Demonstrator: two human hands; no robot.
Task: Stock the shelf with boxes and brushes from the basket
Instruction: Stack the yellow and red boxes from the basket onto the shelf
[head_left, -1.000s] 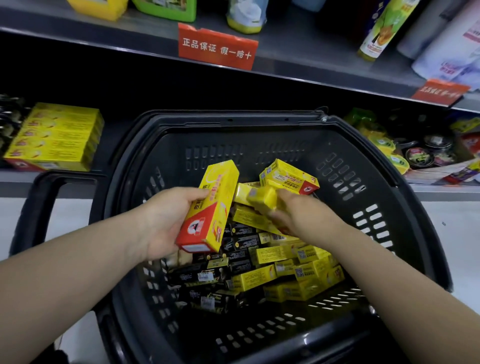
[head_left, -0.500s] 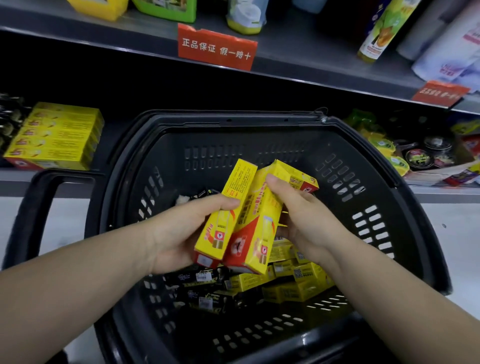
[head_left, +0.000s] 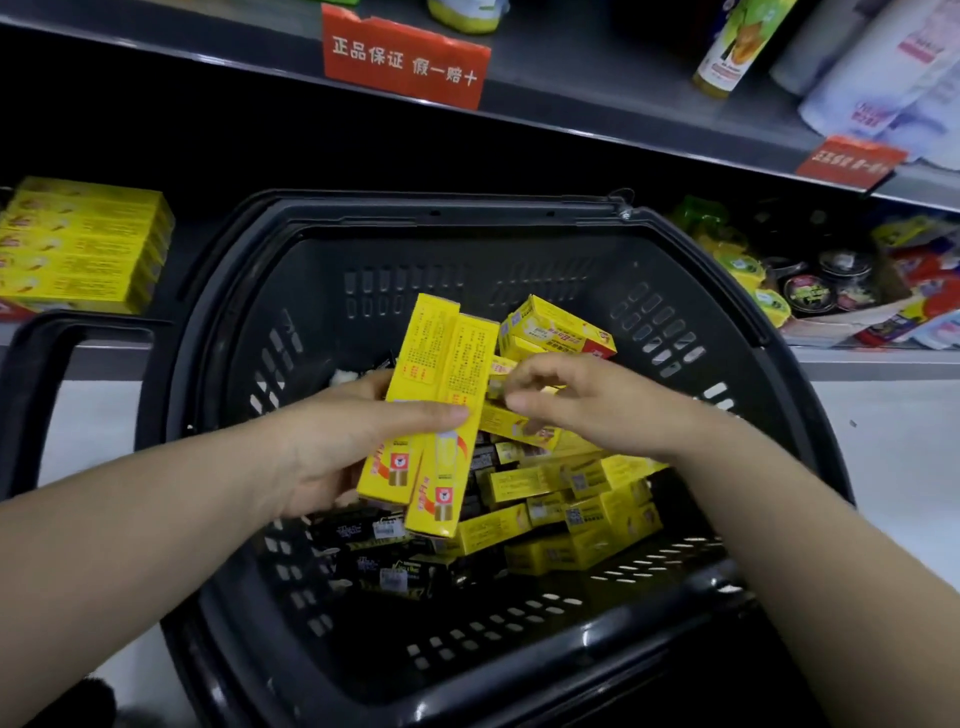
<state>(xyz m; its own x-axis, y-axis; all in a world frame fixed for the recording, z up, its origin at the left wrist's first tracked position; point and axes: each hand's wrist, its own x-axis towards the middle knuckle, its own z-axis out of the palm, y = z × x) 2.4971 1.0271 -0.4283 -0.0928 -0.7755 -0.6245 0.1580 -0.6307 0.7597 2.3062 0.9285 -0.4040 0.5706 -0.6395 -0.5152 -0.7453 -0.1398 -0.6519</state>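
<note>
A person's two bare arms reach from the near edge over a black plastic basket (head_left: 431, 208) that stands in front of a shop shelf (head_left: 878, 361); the left hand (head_left: 332, 447) grips two yellow boxes (head_left: 436, 395) side by side, upright and tilted slightly right, with the thumb clamped across their fronts and the fingers behind; the right hand (head_left: 587, 400) hovers just right of those boxes with its fingers curled and forefinger close to thumb, and I cannot tell whether it pinches anything. Below the hands, a loose pile of yellow boxes (head_left: 571, 499) fills the right and middle of the basket; black packs (head_left: 374, 530) lie at its near left. On the shelf to the far left sits a neat stack of matching boxes (head_left: 83, 244); a red sign (head_left: 405, 57) hangs on the upper shelf edge.
</note>
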